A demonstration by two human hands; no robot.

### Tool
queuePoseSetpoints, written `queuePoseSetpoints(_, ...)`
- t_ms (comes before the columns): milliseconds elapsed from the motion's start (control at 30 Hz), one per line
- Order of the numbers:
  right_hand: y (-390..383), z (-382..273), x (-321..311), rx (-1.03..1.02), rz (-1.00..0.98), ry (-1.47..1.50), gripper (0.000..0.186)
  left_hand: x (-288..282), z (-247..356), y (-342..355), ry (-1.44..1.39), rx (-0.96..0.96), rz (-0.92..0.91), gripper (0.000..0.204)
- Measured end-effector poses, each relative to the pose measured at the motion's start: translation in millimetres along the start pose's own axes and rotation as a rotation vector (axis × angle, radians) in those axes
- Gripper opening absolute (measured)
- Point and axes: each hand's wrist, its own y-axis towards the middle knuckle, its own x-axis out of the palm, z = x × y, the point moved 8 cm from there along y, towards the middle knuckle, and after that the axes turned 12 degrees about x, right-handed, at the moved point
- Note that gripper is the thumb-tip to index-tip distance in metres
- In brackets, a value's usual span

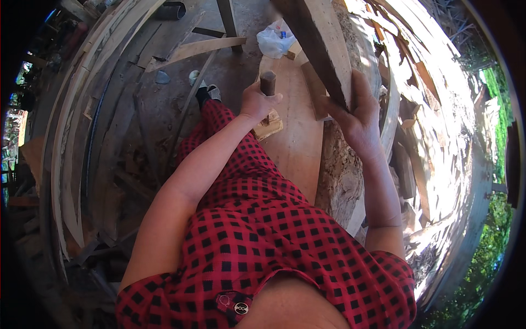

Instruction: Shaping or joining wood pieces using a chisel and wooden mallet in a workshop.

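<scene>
My left hand (259, 104) is closed around a thick, dark, round wooden handle (268, 82) that stands upright out of the fist. Just below that fist is a pale wooden block (268, 127); whether the handle joins it I cannot tell. Both are over a broad smooth board (296, 118) running away from my body. My right hand (359, 123) grips the near end of a long wooden beam (331, 49), dark on one face and paler on the other. The beam slants up toward the far edge of the view, and its far end is out of sight.
A rough bark-edged log (342, 170) lies along the right of the board. Stacked offcuts (422, 126) fill the sunlit right side. Long curved planks (82, 120) line the left. Farther off are a white plastic bag (275, 39) and a trestle leg (229, 24).
</scene>
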Motion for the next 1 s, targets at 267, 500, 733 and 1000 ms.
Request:
queuePoseSetpoints(267,-8,78,44,0.119,-0.239,-0.495,0.050,4,-15,1,-0.090,0.194,0.081,0.031)
queuePoseSetpoints(500,-49,184,66,0.501,-0.053,-0.156,0.053,-11,2,-4,0.118,0.060,0.066,0.020)
queuePoseSetpoints(733,-91,242,109,0.603,-0.421,-0.721,0.060,-10,-13,-3,-0.052,0.048,0.073,0.029)
queuePoseSetpoints(1000,-71,-109,9,-0.446,-0.505,0.694,0.044,-7,-14,-3,-0.058,0.049,0.094,0.029)
